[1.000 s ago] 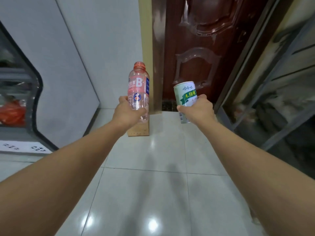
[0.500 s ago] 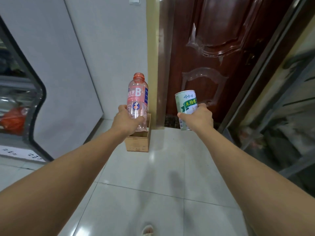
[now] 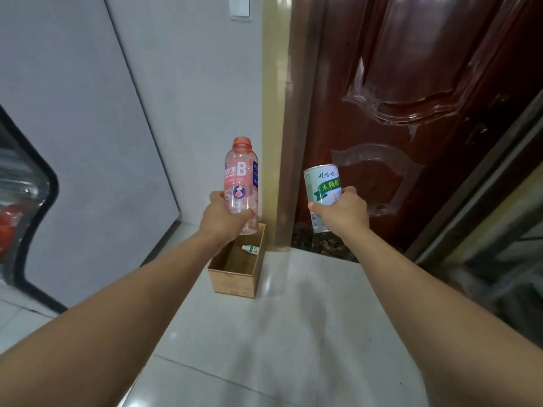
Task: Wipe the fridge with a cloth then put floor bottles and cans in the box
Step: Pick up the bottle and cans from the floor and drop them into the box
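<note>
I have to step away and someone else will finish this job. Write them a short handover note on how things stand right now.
Left hand: gripping the clear pink plastic bottle upright, above the far end of the open brown cardboard box.
Right hand: gripping the white-and-green drink can upright, to the right of the box.
Box: on the floor against the wall, holding one small white-and-green bottle lying on its side.
Done: that one item boxed.
Left: drop in the bottle and can. The fridge's state cannot be judged.

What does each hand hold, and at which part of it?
The left hand grips the pink bottle around its lower body. The right hand grips the green-and-white can around its lower half.
</note>
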